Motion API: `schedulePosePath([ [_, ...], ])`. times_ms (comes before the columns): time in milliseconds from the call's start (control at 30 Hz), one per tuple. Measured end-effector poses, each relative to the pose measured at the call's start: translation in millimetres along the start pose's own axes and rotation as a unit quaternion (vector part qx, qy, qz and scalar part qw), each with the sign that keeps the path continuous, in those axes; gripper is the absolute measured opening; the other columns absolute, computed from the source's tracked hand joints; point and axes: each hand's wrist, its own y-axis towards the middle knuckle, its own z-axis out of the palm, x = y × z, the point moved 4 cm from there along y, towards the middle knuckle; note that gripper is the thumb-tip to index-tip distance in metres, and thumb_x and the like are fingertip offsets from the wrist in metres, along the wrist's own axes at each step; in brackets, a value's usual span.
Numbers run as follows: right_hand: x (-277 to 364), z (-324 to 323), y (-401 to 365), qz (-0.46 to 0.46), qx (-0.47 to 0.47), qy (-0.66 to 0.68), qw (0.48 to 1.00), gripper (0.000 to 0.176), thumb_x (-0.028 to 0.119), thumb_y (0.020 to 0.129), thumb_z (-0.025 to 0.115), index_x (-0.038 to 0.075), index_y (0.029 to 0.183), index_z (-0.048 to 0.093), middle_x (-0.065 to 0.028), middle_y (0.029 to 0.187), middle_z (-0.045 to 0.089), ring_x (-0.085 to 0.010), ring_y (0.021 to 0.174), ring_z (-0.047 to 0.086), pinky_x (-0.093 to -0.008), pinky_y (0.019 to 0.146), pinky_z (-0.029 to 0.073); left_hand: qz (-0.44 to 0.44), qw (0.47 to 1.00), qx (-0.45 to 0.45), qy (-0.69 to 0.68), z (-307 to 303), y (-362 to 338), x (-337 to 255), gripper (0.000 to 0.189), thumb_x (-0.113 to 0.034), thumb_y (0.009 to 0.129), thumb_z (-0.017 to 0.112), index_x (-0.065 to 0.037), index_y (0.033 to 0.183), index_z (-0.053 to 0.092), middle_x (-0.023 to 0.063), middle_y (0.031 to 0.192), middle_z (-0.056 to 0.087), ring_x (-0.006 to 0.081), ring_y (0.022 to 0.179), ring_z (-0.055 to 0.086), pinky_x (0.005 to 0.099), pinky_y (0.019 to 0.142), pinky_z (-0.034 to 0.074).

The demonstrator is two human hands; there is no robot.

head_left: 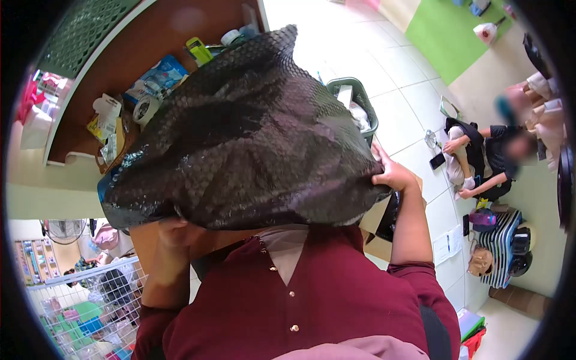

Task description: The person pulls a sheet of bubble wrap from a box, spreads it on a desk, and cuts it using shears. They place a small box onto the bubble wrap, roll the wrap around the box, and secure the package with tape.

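A large black plastic bag (252,132) with a scaly, textured sheen is spread out in front of my chest. My right hand (396,173) grips its right edge, thumb on the near face and the other fingers partly behind. At the lower left edge, my left hand (174,229) is closed on the plastic, with most of its fingers hidden by the bag. Whether anything is inside the bag cannot be seen.
Behind the bag, a brown desk (180,27) holds a tape roll (146,110), a blue packet (157,78) and a yellow-green item (198,51). A dark green basket (369,99) stands beyond. At right, a person (489,159) sits on the floor. A white wire rack (90,294) is at lower left.
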Motion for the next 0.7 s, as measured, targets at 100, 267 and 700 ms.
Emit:
schedulePosePath([
  [100,-1,8,-1,0.084,0.139,-0.005,0.987,0.116,0.019,0.059,0.087,0.009,0.158,0.028,-0.0162,0.148,0.046,-0.0275,0.135,0.045,-0.0371,0.114,0.033,0.018,0.998,-0.032,0.043,-7,-18,-11,0.085,-0.017,0.072,0.067,-0.004,0.15,0.038,0.0162,0.15,0.046,0.0371,0.141,0.04,0.0529,0.117,0.032],
  [267,41,-5,-16,0.103,0.007,-0.084,0.991,0.066,0.01,0.059,0.088,0.002,0.121,0.066,-0.0068,0.106,0.072,-0.019,0.097,0.065,-0.0327,0.091,0.05,0.038,0.997,-0.045,-0.058,36,-22,-25,0.094,-0.039,0.07,0.081,-0.005,0.148,0.041,0.0179,0.149,0.045,0.0379,0.137,0.043,0.0547,0.114,0.037],
  [700,179,-158,-149,-0.196,-0.455,-0.206,0.844,0.037,0.003,0.078,0.071,-0.004,0.115,0.067,-0.0086,0.106,0.071,-0.0211,0.095,0.065,-0.0344,0.089,0.051,0.046,0.957,-0.178,0.225,3,41,-70,0.047,0.005,0.083,0.065,0.002,0.129,0.057,0.0111,0.124,0.065,0.0237,0.115,0.063,0.0374,0.103,0.047],
])
